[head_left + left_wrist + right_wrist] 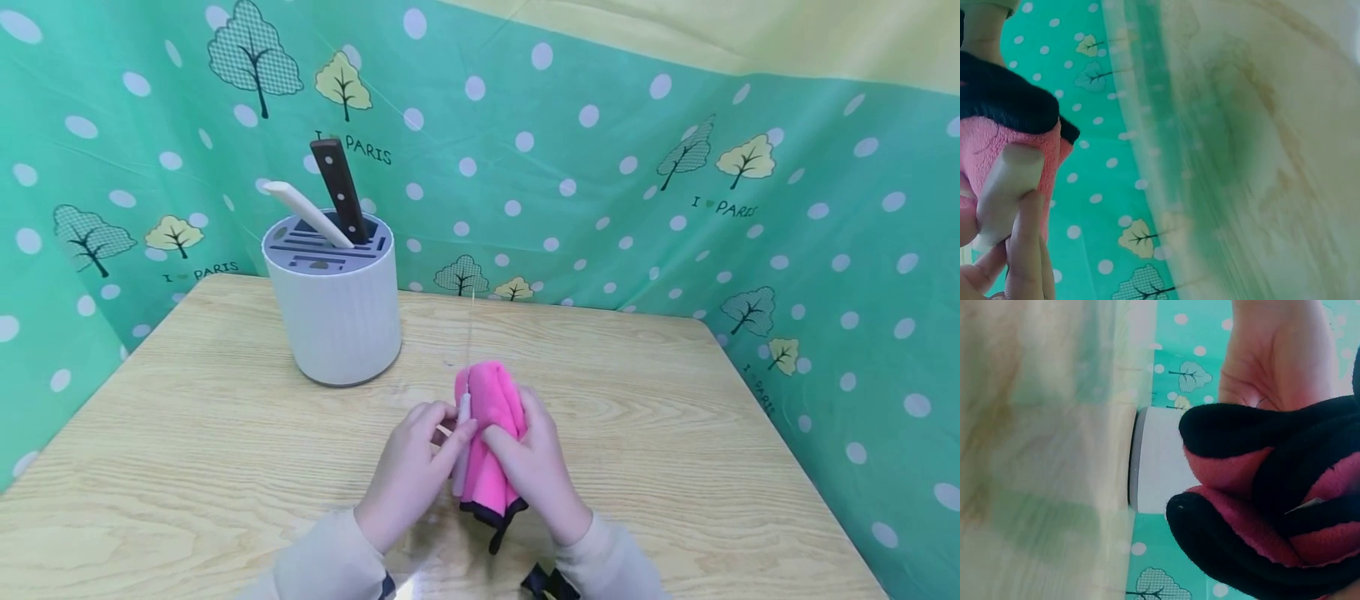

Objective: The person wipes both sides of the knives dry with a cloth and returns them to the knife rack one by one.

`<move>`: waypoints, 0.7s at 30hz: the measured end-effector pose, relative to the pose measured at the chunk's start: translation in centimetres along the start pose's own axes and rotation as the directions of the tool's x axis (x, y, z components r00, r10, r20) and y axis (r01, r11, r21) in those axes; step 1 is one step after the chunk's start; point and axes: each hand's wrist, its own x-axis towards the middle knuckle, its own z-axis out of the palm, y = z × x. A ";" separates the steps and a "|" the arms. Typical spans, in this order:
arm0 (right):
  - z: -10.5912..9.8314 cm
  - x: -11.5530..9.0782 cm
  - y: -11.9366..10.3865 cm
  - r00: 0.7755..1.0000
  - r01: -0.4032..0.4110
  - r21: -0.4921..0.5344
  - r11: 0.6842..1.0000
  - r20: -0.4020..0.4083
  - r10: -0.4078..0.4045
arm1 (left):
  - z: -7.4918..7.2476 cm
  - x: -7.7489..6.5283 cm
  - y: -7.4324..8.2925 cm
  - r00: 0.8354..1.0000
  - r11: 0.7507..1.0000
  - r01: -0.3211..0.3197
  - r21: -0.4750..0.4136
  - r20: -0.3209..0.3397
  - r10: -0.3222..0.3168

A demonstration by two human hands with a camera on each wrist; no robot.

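Note:
In the head view my left hand [405, 471] pinches the white handle [461, 467] of a knife between thumb and fingers. The thin blade [472, 333] points up and away, edge-on to the camera. Against its right side lies a folded pink cloth [495, 404] with black edging, gripped by my right hand [543, 467], thumb on top. The left wrist view shows the rounded end of the knife handle [1013, 175] against the cloth. Black-edged folds of the cloth [1229, 472] hide most of my right fingers in the right wrist view.
A white round knife block [337, 321] stands at the back left of the wooden table [637, 417]. In its slotted top sit a white-handled knife [309, 212] and a dark-handled knife [340, 187]. A green dotted curtain [570, 158] hangs behind.

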 end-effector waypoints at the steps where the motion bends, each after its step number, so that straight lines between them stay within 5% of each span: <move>1: -0.1 0.1 0.0 1.000 -0.006 0.001 1.000 -0.007 0.006 | 0.1 0.0 0.0 1.000 1.000 -0.004 0.009 0.005 0.004; 21: -0.2 -0.2 0.1 0.999 0.050 -0.013 0.999 -0.008 -0.050 | 0.5 -0.3 -0.4 1.000 0.999 0.007 -0.031 0.002 -0.007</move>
